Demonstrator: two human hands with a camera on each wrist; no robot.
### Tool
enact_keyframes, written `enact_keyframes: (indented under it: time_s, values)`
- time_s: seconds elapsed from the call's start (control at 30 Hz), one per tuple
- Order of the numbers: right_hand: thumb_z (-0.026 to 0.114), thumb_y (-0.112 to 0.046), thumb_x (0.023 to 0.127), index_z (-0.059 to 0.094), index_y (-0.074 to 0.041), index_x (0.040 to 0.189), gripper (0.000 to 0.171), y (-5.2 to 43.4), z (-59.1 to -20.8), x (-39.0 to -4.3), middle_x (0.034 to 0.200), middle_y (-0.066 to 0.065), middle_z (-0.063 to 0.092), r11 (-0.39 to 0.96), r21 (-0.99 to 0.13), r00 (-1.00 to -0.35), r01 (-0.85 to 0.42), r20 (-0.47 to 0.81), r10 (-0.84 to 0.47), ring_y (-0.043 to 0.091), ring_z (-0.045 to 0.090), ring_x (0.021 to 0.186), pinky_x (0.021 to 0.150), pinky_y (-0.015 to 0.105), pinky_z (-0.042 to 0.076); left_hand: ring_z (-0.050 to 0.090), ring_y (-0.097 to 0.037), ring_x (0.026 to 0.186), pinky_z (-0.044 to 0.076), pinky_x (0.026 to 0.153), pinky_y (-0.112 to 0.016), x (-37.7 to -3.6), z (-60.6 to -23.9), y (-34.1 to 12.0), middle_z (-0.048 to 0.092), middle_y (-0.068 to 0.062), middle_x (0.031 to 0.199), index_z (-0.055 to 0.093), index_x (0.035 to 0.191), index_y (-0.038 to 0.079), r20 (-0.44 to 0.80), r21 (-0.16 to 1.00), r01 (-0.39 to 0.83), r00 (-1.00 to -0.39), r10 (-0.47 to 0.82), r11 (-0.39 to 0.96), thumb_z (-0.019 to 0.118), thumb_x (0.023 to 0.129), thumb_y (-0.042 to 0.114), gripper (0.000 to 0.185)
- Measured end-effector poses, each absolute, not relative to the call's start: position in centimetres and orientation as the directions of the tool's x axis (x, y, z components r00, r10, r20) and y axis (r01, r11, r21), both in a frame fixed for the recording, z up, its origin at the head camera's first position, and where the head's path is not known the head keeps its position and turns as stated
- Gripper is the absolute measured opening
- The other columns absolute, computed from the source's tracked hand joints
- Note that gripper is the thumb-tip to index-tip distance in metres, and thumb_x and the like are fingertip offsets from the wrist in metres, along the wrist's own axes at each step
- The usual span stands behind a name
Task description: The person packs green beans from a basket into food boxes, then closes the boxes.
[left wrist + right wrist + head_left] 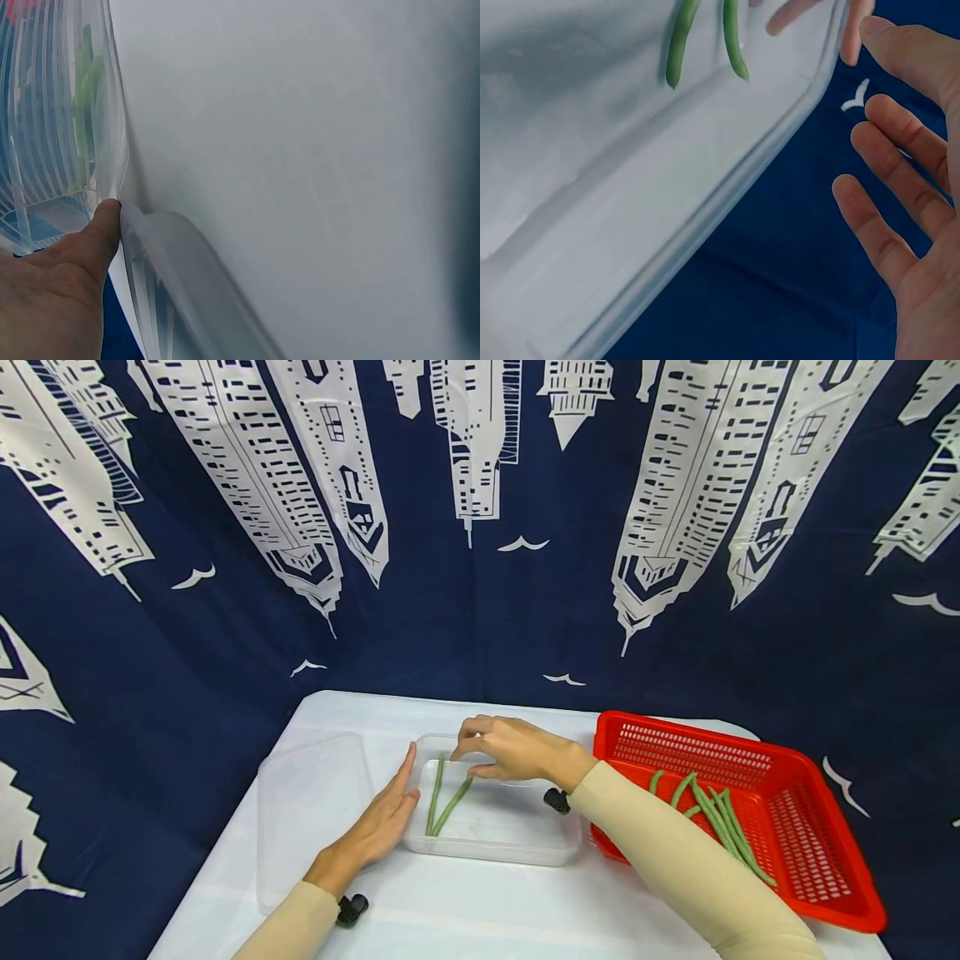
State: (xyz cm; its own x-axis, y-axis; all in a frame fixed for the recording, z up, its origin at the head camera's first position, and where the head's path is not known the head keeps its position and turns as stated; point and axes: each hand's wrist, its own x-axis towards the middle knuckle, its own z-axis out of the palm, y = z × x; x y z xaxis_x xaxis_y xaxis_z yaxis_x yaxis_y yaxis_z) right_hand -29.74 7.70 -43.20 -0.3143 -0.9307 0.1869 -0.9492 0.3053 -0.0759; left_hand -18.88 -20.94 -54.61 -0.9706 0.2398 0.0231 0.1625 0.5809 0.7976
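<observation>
A clear plastic container (pixel 517 847) stands in the middle of the white table. Two green beans lie at its left end: one bean (pixel 436 797) runs nearly straight, the other bean (pixel 453 807) slants away from it. My left hand (pixel 382 822) rests against the container's left wall with its fingers extended; the left wrist view shows fingertips (pixel 109 217) touching near the rim. Over the far part of the container hovers my right hand (pixel 517 750), fingers loosely bent. In the right wrist view its fingers (pixel 885 232) are spread apart, holding nothing.
A clear flat lid (pixel 311 818) lies on the table (pixel 480 902) left of the container. To the right, a red plastic basket (pixel 810 852) holds several green beans (pixel 723 822). A dark blue cloth (pixel 480 610) with white building prints hangs behind.
</observation>
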Motion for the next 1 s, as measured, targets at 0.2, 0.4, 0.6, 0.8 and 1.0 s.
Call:
enact_keyframes:
  time_s: [0.2,0.4,0.6,0.8,1.0]
  values:
    - [0.091,-0.026,0.104,0.086,-0.020,0.133,0.030,10.8,-41.8,-29.2,0.130,0.002,0.076,0.312,-0.040,-0.312,-0.949,0.247,-0.918,0.021,0.078,0.121,0.108,0.038,0.068,0.012,-0.034,0.184,0.012,0.149,-0.061,-18.8,-54.4,-21.1,0.004,-0.005,0.198,-0.008,0.188,0.036,0.031,0.803,0.165,-0.971,0.236,0.573,0.040,0.126,0.022,0.079]
    - [0.094,-0.023,0.101,0.087,-0.019,0.131,0.031,14.8,-41.2,-28.8,0.128,0.003,0.077,0.345,-0.030,-0.339,-0.938,0.279,-0.898,0.023,0.078,0.118,0.104,0.038,0.069,0.013,-0.034,0.183,0.013,0.149,-0.061,-18.8,-54.5,-21.2,0.005,-0.006,0.198,-0.008,0.188,0.034,0.034,0.795,0.168,-0.972,0.234,0.583,0.040,0.126,0.022,0.079]
    - [0.096,-0.022,0.099,0.087,-0.020,0.131,0.033,19.4,-40.9,-27.9,0.130,0.001,0.078,0.456,-0.073,-0.458,-0.887,0.262,-0.849,0.021,0.078,0.117,0.099,0.038,0.071,0.012,-0.034,0.183,0.012,0.149,-0.062,-18.8,-54.6,-21.0,0.005,-0.006,0.198,-0.007,0.188,0.033,0.032,0.801,0.166,-0.971,0.236,0.576,0.041,0.126,0.021,0.080]
    - [0.098,-0.018,0.096,0.087,-0.016,0.129,0.035,24.0,-41.4,-27.3,0.128,0.000,0.078,0.542,-0.117,-0.552,-0.832,0.275,-0.788,0.020,0.077,0.117,0.101,0.041,0.071,0.013,-0.036,0.183,0.013,0.148,-0.063,-18.6,-54.5,-20.7,0.006,-0.008,0.198,-0.004,0.190,0.024,0.043,0.801,0.171,-0.972,0.230,0.574,0.041,0.125,0.020,0.079]
    - [0.099,-0.018,0.094,0.087,-0.016,0.130,0.038,28.0,-42.0,-26.7,0.127,0.001,0.077,0.626,-0.142,-0.636,-0.767,0.291,-0.714,0.020,0.076,0.114,0.099,0.045,0.071,0.014,-0.035,0.183,0.014,0.148,-0.062,-18.5,-54.5,-20.6,0.006,-0.007,0.198,-0.004,0.189,0.026,0.046,0.798,0.175,-0.972,0.230,0.577,0.042,0.125,0.021,0.080]
